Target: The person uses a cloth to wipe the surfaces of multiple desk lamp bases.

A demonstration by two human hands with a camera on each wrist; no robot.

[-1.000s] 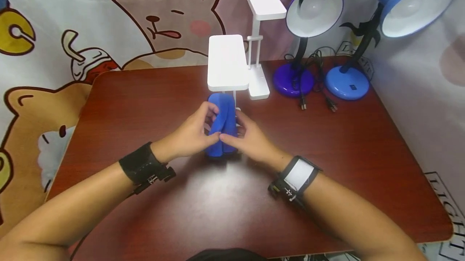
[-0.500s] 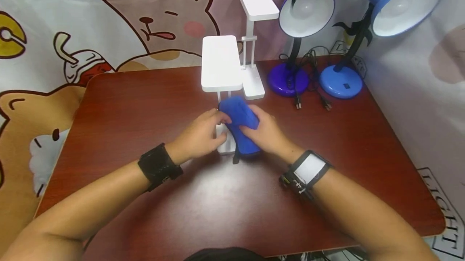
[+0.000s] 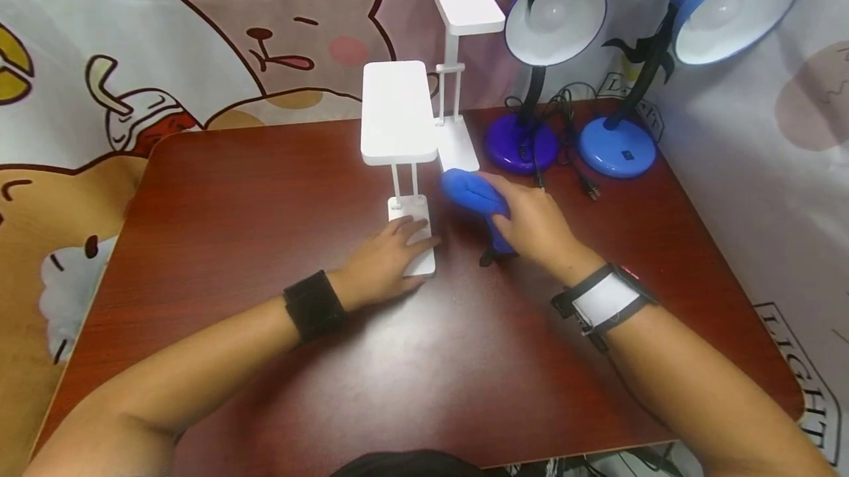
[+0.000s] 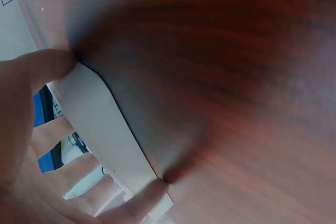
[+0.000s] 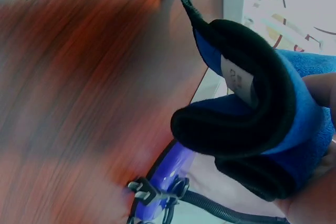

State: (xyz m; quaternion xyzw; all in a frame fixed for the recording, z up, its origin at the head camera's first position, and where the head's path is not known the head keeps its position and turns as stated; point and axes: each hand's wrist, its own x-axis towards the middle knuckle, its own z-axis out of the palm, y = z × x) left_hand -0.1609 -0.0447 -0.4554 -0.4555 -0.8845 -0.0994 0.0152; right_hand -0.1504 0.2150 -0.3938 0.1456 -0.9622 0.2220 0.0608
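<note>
My right hand [image 3: 540,226] holds a folded blue cloth [image 3: 474,193] above the table, right of the nearer white desk lamp [image 3: 398,112]. In the right wrist view the cloth [image 5: 247,108] shows black edging, a pale label and a black loop. My left hand [image 3: 381,259] rests on that lamp's white base [image 3: 419,263], fingers spread across it. In the left wrist view, the thumb touches one corner of the base [image 4: 100,114] and a fingertip touches its edge farther along.
A second white desk lamp [image 3: 467,1] stands behind the nearer one. To its right are a purple lamp [image 3: 520,145] and a blue lamp [image 3: 617,149], with black cords [image 3: 567,123] between them. Patterned cloth covers the walls behind the brown table [image 3: 265,189].
Both hands were on the cloth in front of the nearer white lamp. My left hand has let go and moved onto the lamp's base; my right hand has carried the cloth to the right.
</note>
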